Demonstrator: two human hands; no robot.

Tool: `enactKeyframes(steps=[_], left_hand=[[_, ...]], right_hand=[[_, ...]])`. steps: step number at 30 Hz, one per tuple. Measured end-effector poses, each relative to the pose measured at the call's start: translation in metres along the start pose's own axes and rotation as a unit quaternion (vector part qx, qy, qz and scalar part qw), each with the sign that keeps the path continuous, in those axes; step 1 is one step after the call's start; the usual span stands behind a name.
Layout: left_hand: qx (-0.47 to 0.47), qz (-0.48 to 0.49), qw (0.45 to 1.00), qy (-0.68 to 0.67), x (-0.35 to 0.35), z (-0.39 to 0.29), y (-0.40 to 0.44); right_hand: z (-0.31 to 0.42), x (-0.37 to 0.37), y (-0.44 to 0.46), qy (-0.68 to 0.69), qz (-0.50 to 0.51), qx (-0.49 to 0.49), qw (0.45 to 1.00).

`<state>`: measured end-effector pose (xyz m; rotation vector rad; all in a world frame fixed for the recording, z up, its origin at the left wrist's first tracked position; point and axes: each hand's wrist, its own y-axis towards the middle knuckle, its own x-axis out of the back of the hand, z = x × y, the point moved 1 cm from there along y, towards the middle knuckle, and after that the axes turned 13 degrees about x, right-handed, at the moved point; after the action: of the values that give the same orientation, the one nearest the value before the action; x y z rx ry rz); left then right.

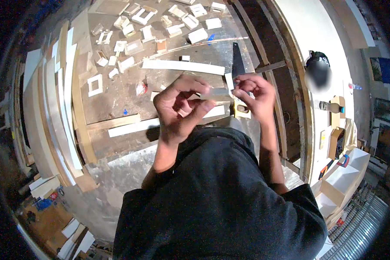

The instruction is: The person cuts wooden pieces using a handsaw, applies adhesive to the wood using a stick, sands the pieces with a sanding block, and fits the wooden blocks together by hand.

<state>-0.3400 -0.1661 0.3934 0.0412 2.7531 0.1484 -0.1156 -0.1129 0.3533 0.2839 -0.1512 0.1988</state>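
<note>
Grey, a small flat piece (221, 91) is held above the counter (112, 97); the left hand (169, 104) pinches one end in its fingers. The right hand (262, 96) curls its fingers close at the other; their hold I cannot tell.

Black top (221, 195), wide short sleeves (305, 216), bare forearms (271, 151), bare hands (177, 108)

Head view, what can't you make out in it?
All in the head view:
Strip: one end, covered by the left hand; whether the right hand touches it, too blurred.
Dark blade: lower part, behind the right hand.
Black thing: lower part, blurred.
Bottle: any lettering, too small.
</note>
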Motion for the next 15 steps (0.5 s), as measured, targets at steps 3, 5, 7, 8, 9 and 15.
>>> enactKeyframes(steps=[3, 5, 7, 8, 9, 15], left_hand=[[0.036, -0.024, 0.998, -0.042, -0.013, 0.010, 0.006], [0.025, -0.024, 0.998, -0.047, -0.025, 0.012, 0.010], [0.022, -0.027, 0.998, -0.053, -0.034, 0.014, 0.013], [0.025, -0.027, 0.999, -0.037, -0.036, 0.014, 0.014], [0.026, -0.027, 0.999, -0.020, -0.038, 0.014, 0.017], [0.002, -0.018, 0.997, 0.076, -0.048, 0.012, 0.023]], right_hand=[[-0.124, 0.041, -0.041, -0.290, 0.167, -0.037, 0.942], [-0.163, 0.049, -0.075, -0.372, 0.266, -0.095, 0.884], [-0.228, 0.057, -0.115, -0.341, 0.314, -0.031, 0.886], [-0.219, 0.062, -0.123, -0.269, 0.292, -0.014, 0.918], [-0.226, 0.063, -0.130, -0.268, 0.289, -0.015, 0.919], [-0.240, 0.053, -0.139, -0.371, 0.289, -0.053, 0.881]])
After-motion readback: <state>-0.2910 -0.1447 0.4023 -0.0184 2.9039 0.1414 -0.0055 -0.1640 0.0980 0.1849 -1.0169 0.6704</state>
